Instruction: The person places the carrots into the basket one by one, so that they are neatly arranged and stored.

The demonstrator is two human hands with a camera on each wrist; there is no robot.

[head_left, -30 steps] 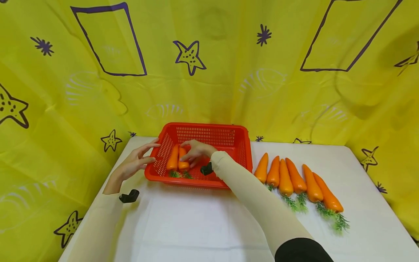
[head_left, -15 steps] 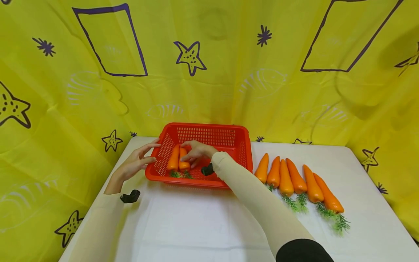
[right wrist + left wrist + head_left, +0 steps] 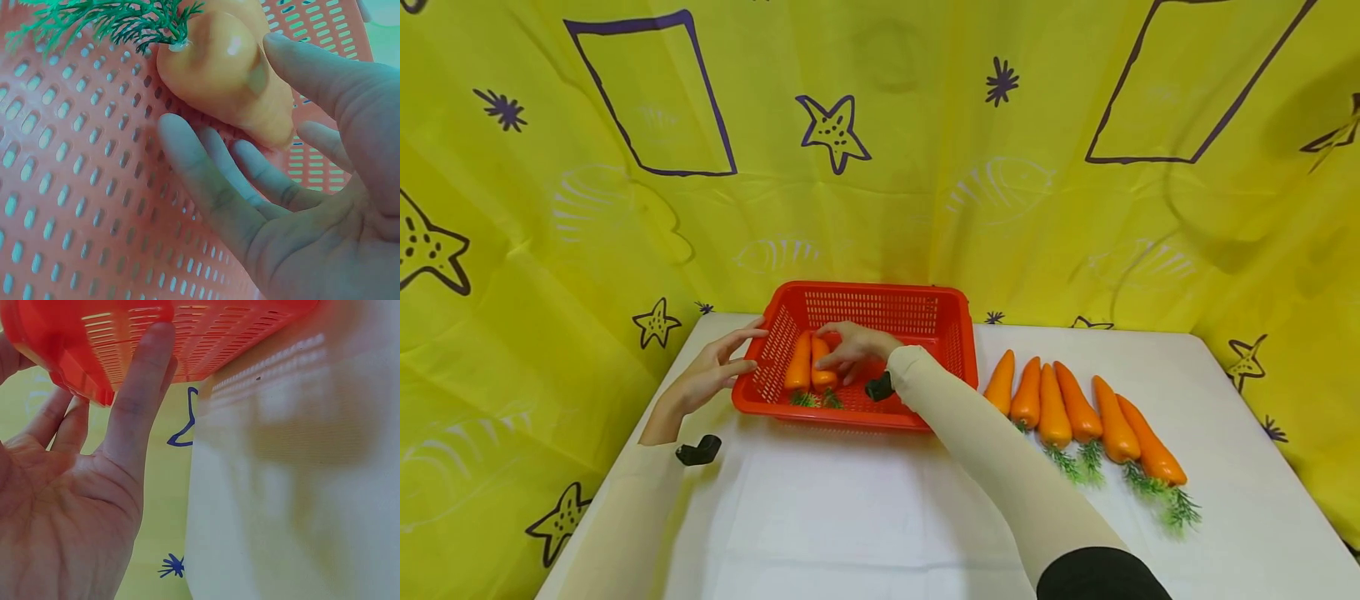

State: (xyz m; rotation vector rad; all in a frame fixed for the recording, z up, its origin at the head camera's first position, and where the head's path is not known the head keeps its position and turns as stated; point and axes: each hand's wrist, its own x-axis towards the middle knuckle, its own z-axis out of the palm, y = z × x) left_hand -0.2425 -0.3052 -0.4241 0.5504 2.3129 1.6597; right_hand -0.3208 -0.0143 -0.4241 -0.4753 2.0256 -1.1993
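Note:
Two orange carrots with green leafy tops lie side by side at the left inside a red slotted basket (image 3: 865,421). My right hand (image 3: 857,346) reaches into the basket beside the right-hand carrot (image 3: 209,69). Its thumb rests at the carrot's side, while the other fingers are extended and spread close over the basket floor. The left-hand carrot (image 3: 799,362) lies against its neighbour, towards the basket's left wall. Outside that wall is my left hand (image 3: 703,375), fingers spread and extended; one fingertip touches the slotted side in the left wrist view.
Several more carrots (image 3: 1078,404) lie in a loose row on the white table (image 3: 842,508), right of the basket. A yellow patterned curtain (image 3: 910,217) hangs close behind the table and along both sides.
My right hand has edged slightly right inside the basket, and the two carrots there sit a touch further right. The left hand keeps its place at the basket's side.

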